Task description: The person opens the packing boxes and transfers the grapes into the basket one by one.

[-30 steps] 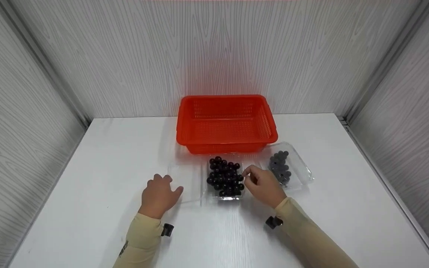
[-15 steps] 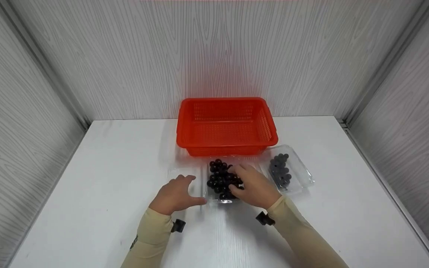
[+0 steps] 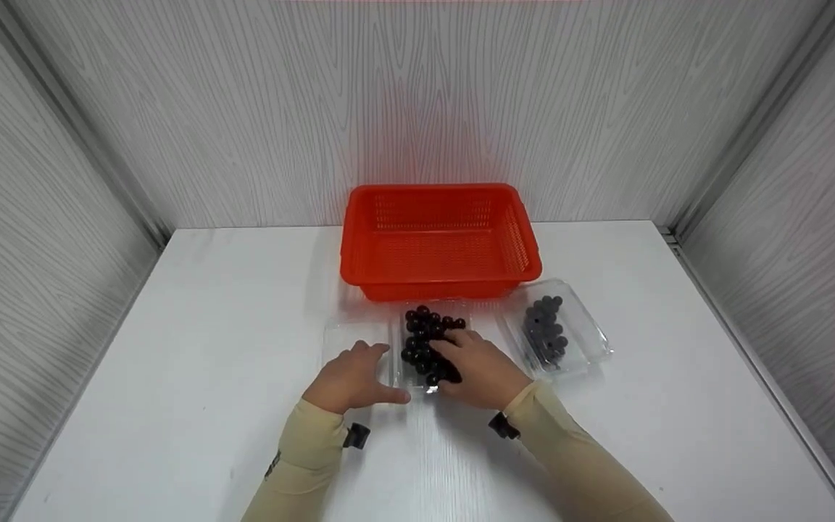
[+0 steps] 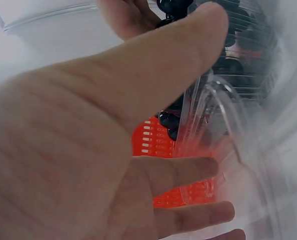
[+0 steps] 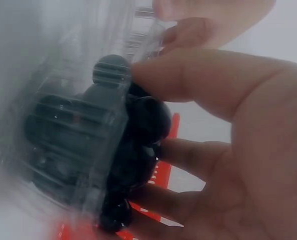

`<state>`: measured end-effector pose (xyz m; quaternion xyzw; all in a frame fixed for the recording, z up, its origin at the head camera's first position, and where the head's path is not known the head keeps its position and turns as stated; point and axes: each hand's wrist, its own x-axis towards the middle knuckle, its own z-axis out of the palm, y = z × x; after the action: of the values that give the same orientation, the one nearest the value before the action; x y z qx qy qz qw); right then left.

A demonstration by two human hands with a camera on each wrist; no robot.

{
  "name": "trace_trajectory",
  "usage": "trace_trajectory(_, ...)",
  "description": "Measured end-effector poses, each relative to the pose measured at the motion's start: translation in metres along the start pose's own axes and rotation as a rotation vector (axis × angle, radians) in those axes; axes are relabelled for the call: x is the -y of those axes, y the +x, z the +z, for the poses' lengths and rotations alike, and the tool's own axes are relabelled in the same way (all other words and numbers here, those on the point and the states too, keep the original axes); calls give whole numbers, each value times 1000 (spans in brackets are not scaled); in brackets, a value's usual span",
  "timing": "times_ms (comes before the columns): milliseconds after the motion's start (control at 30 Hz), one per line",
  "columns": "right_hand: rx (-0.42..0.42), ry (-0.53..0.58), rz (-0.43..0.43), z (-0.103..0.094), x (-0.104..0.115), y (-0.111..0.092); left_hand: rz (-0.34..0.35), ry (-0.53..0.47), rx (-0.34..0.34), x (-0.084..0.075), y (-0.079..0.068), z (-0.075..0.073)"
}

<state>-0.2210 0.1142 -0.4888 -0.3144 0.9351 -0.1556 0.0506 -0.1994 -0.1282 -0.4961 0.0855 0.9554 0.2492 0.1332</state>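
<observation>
Straddling the dark grapes [image 3: 421, 355] in their clear box [image 3: 407, 378], my right hand [image 3: 483, 373] seemed at the gathering step, grip unclear; my left hand [image 3: 351, 380] was spread beside it. Lifting probably called for gentle closing.

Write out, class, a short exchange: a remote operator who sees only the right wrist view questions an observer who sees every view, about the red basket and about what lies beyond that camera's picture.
Operator: My view shows the right hand at the dark fruit and just strips of the red basket. Where does the basket stand?
Observer: The head view shows it on the far side of the clear box that the right hand is working at.
Operator: And is there anything to the right of the right hand that I am missing?
Observer: Yes, the head view shows a second box there, also clear, with more dark fruit visible through its plastic.
</observation>
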Motion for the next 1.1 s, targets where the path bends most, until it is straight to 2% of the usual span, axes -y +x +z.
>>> trace_trajectory(167, -1, -4, 4, 1, 0, 1, 1, 24, -11, -2, 0, 2)
trace_trajectory(433, -95, -85, -55, 7, 2, 6, 19, 50, -44, -7, 1, 9)
trace_trajectory(700, 17, 92, -45, 12, -6, 9, 27, 81, 29, -14, -5, 5)
trace_trajectory(900, -5, 78, -63, 13, -5, 10, 42, 103, 61, -12, -8, 1)
trace_trajectory(1100, -26, 48, -25, 14, -2, 11, 60, 100, 55, -16, -8, 2)
